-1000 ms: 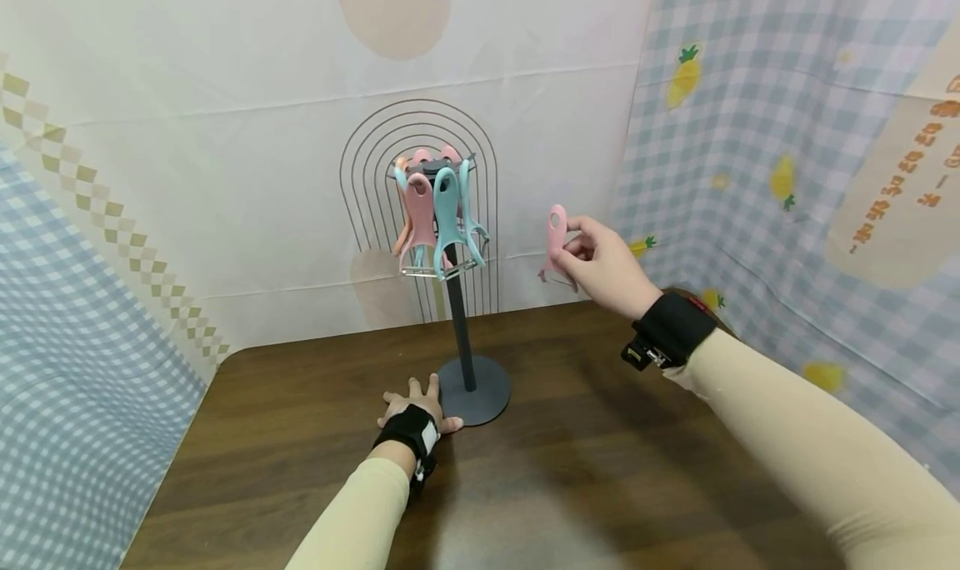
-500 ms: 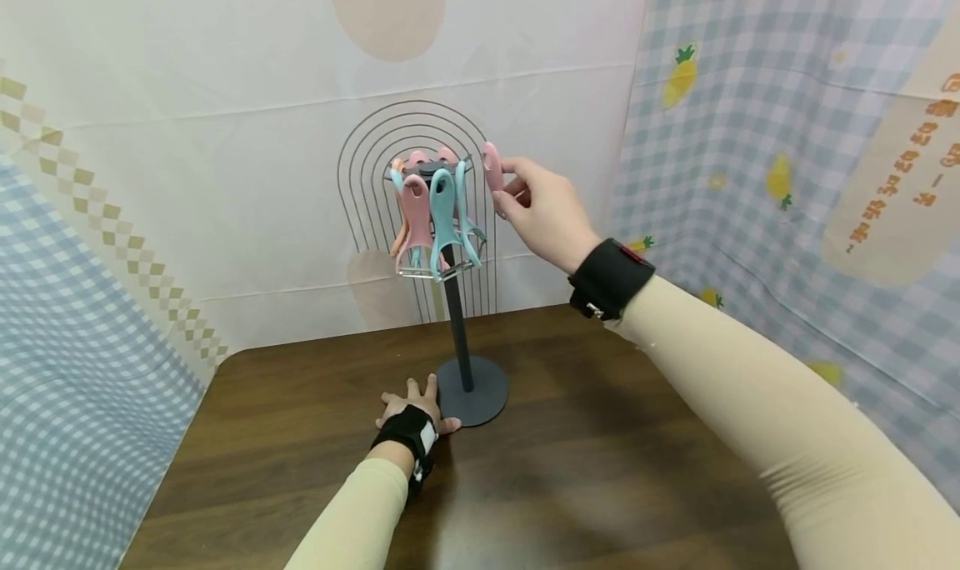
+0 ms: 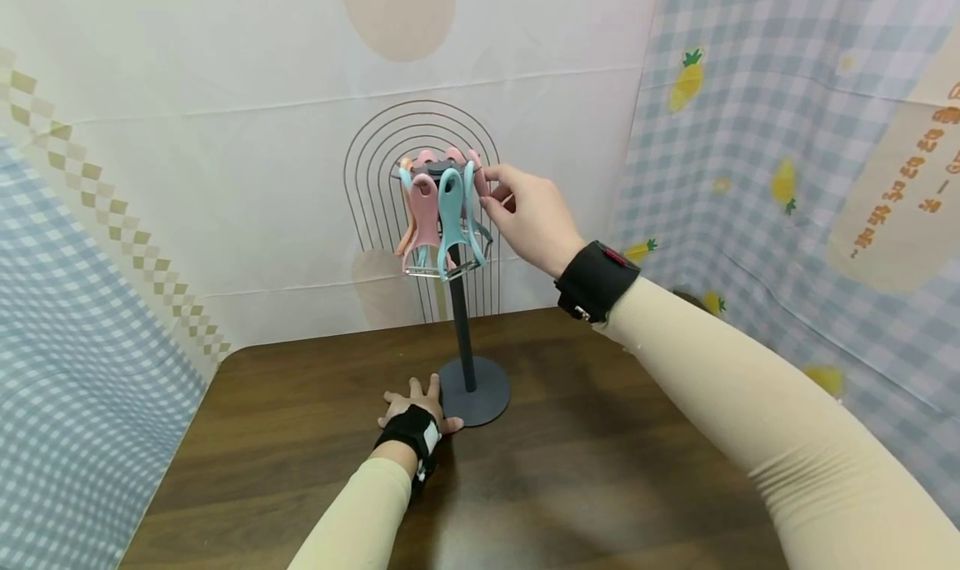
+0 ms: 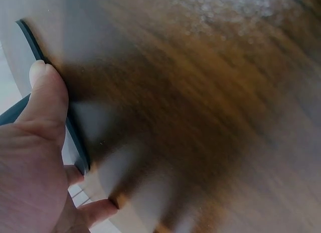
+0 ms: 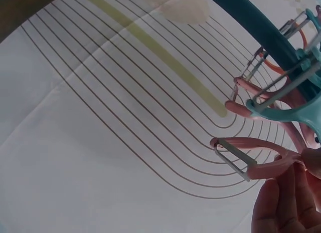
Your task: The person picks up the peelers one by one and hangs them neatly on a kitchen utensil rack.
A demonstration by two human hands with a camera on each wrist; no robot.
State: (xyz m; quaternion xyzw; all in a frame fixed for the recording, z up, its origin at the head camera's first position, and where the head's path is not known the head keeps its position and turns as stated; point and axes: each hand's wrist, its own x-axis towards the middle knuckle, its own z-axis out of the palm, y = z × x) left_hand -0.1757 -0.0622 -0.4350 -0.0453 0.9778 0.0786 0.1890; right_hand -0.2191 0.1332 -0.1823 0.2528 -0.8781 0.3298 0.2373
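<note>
A dark grey stand point(image 3: 461, 328) with a round base rises from the table. Around its top hang several peelers, among them a pink peeler point(image 3: 424, 212) and a teal peeler point(image 3: 452, 207) at the front. My right hand point(image 3: 531, 216) pinches another pink peeler point(image 5: 273, 160) by its handle, right at the stand's top on the right side. In the right wrist view its blade points away from my fingers. My left hand point(image 3: 414, 402) lies with fingers spread on the table and base edge; in the left wrist view the thumb point(image 4: 47, 92) touches the base rim.
The brown wooden table point(image 3: 300, 437) carries the stand near its back edge. Behind it hangs a white patterned cloth point(image 3: 262, 178). Checked cloths close off the right side point(image 3: 750, 137) and the left side point(image 3: 75, 370).
My right hand has carried the pink peeler left and up, from away on the right to the top of the stand. My left hand has stayed at the base.
</note>
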